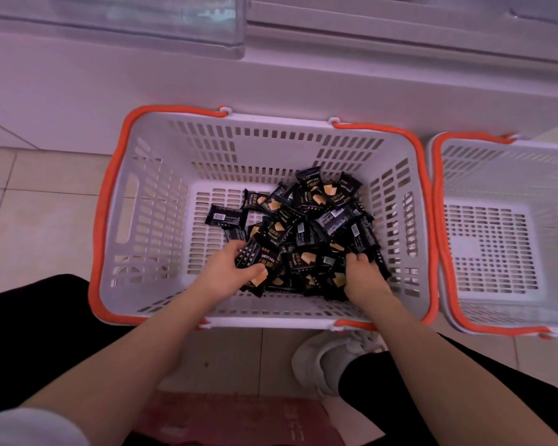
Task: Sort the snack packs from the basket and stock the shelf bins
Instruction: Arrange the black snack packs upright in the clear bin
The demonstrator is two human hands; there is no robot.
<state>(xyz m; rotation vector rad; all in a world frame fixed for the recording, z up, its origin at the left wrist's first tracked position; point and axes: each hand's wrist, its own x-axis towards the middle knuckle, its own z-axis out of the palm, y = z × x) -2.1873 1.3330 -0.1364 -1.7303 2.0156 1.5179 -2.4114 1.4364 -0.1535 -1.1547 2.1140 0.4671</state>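
A black snack pack [260,267] was pinched by the left hand [227,272]; packs in the basket [161,201] were clutched under the right hand [364,276].

Soft, even indoor light is giving everything a pinkish-purple cast, with only faint shadows. Wide-angle distortion is bending the edges, and the upper shelf [116,24] is looking blurred.

Black snack packs [306,233] with gold lettering fill a white slotted basket [161,201] trimmed in orange; a matching second basket [496,226] stands on beige floor tiles [45,214].
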